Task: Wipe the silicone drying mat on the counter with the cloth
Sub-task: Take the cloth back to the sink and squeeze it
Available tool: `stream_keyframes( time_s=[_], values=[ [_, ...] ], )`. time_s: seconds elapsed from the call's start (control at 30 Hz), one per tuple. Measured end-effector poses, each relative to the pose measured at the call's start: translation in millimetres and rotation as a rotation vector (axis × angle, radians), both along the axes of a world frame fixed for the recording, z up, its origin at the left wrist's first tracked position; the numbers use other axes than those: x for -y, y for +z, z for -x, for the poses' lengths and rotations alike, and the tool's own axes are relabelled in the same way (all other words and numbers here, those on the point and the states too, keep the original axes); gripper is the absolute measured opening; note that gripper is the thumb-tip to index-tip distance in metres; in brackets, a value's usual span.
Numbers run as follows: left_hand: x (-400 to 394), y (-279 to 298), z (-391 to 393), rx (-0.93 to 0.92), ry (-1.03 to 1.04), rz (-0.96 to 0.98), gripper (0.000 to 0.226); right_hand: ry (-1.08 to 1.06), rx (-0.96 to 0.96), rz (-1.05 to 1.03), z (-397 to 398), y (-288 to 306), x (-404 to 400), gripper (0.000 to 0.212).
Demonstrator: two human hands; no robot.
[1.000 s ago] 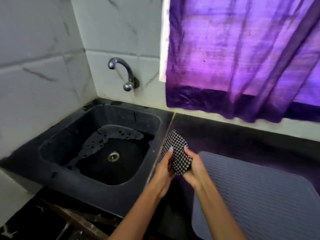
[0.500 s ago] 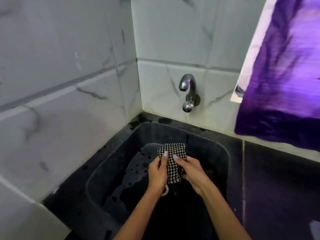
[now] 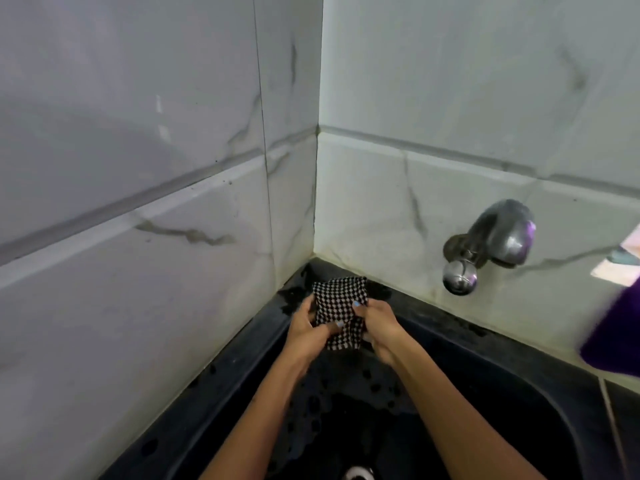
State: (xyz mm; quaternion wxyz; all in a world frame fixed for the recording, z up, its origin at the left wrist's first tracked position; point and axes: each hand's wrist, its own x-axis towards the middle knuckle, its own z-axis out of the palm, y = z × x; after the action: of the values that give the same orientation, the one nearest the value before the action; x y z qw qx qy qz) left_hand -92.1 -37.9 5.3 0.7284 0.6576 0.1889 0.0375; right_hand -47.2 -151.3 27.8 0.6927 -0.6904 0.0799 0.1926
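Note:
A black-and-white checked cloth (image 3: 338, 308) is bunched between both my hands over the back left corner of the black sink (image 3: 540, 386). My left hand (image 3: 306, 332) grips its left side and my right hand (image 3: 379, 329) grips its right side, fingers curled into the fabric. The silicone drying mat is out of view.
A chrome wall tap (image 3: 491, 244) juts out to the right of my hands, above the sink. Marbled grey tile walls (image 3: 138, 237) meet in a corner just behind the cloth. A purple curtain (image 3: 613, 334) hangs at the right edge. The drain (image 3: 358, 474) shows at the bottom.
My hands carried the cloth left from the counter beside the mat to over the sink's back left corner. The view swung left, and the mat dropped out of sight.

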Motion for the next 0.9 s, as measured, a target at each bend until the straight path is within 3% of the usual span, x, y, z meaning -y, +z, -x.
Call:
stream_keyframes(
  time_s=[0.13,0.37,0.53,0.67,0.8,0.9],
  values=[
    [-21.4,-3.2,-49.9,0.009,0.009,-0.112,0.054,0.008,0.086,0.109,-58.4,-12.9,-33.7,0.034],
    [-37.2,-22.6,-94.2,0.099,0.054,-0.540,0.069,0.089,0.260,0.320,-119.9,-37.3,-64.2,0.037],
    [-36.0,-29.4,-106.0,0.169,0.000,-0.736,0.075,0.110,0.530,0.571,-125.7,-41.7,-60.8,0.032],
    [-36.8,-34.4,-104.9,0.138,-0.040,-0.813,0.059,0.094,0.737,0.655,-121.7,-51.2,-55.8,0.038],
    [-31.8,-37.7,-101.0,0.034,0.032,-1.347,0.057,0.102,0.972,0.989,-121.4,-58.2,-54.4,0.034],
    [-33.2,-42.3,-103.4,0.160,-0.031,-1.522,0.055,0.115,1.042,0.956,-117.7,-58.1,-55.9,0.033]
  ],
)
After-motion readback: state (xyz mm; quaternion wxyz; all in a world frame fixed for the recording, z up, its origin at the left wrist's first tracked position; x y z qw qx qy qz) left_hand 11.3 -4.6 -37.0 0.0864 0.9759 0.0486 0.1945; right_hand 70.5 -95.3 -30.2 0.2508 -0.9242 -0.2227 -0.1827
